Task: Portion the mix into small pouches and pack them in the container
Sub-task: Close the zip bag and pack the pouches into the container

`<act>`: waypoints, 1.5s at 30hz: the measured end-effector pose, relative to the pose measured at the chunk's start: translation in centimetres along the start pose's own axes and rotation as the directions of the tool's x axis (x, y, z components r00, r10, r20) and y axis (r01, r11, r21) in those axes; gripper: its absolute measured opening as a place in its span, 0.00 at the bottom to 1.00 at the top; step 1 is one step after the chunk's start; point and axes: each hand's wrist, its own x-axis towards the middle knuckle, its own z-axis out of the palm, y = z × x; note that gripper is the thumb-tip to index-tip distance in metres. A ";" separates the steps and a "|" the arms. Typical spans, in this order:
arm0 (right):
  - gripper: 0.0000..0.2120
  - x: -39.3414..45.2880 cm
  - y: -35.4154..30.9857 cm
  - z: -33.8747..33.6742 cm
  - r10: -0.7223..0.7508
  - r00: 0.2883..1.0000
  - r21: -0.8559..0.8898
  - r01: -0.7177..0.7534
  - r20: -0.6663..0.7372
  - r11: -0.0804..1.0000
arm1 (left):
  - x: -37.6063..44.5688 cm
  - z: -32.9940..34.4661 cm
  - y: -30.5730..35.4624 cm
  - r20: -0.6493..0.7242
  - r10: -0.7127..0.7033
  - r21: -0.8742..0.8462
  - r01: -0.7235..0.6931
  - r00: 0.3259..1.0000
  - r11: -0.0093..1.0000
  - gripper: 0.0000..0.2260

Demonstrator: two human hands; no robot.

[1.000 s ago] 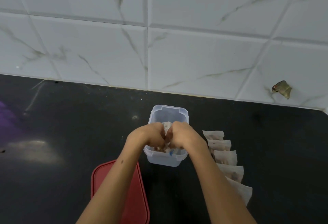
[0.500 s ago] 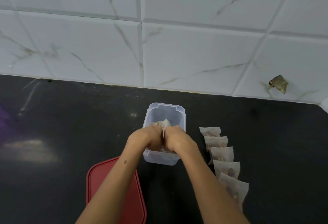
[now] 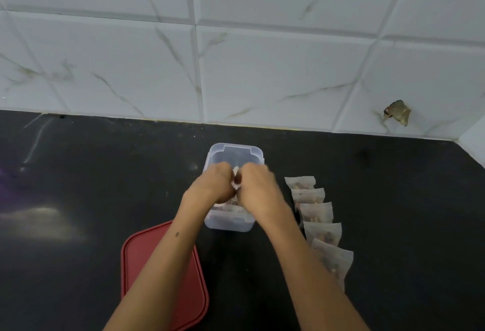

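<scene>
Both hands, left hand (image 3: 214, 189) and right hand (image 3: 258, 190), pinch one pouch (image 3: 236, 179) together over the container (image 3: 232, 152); best to lower it flat against those packed inside.

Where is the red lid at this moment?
In the head view the red lid lies flat on the black counter, lower left, partly under the left forearm, just left of the clear container.
</scene>
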 end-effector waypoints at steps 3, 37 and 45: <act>0.14 -2.3 3.1 -2.5 0.032 0.989 0.175 -0.006 -0.147 0.984 | -1.9 0.2 1.9 -0.244 0.024 -0.287 -0.096 0.970 0.953 0.14; 0.07 -9.8 23.4 3.9 0.384 0.923 0.778 -0.222 -0.027 0.588 | -7.4 19.5 11.9 -0.190 -0.268 -0.782 0.020 0.944 0.623 0.03; 0.05 -9.1 23.8 4.8 0.322 0.938 0.730 -0.129 -0.130 0.671 | -6.5 21.3 11.5 -0.271 -0.316 -0.772 -0.009 0.909 0.636 0.09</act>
